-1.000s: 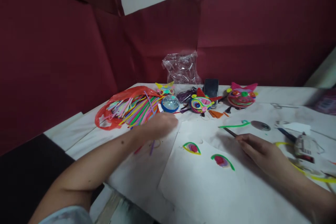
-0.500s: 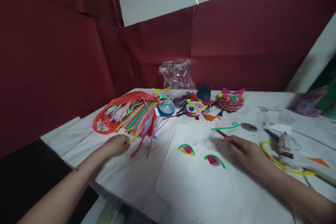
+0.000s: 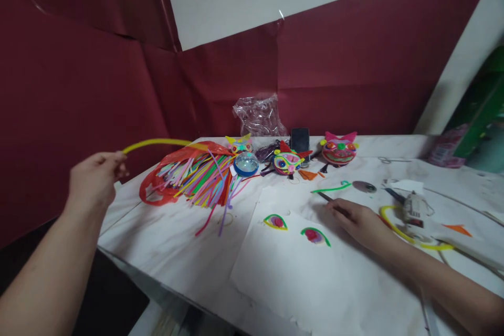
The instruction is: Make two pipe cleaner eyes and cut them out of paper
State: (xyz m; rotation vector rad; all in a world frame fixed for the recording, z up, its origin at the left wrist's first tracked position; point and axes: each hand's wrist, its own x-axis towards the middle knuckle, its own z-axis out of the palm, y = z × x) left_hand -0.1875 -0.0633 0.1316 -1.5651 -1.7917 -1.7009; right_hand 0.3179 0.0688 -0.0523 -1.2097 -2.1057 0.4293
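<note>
My left hand (image 3: 96,176), raised at the left, pinches one end of a long yellow strip (image 3: 157,142); the strip arcs right toward a red plastic bag (image 3: 155,197) of colourful strips (image 3: 202,176). Over the table my right hand (image 3: 350,215) grips a thin dark tool (image 3: 324,197), whose tip is near a green strip (image 3: 333,188). White paper (image 3: 283,283) bears two eye shapes, one outlined in green and yellow (image 3: 275,222), the other with a green upper edge (image 3: 315,236).
Three colourful animal heads (image 3: 339,148), a clear round container (image 3: 246,164), a phone (image 3: 300,140) and crumpled plastic (image 3: 260,115) stand at the back. To the right lie scissors (image 3: 389,160), a white tube (image 3: 414,210), a yellow loop (image 3: 397,228) and an orange scrap (image 3: 457,229).
My left hand has moved up and left from beside the strips, and a yellow strip now stretches from its fingers. My right hand stays near the green strip, still holding the tool.
</note>
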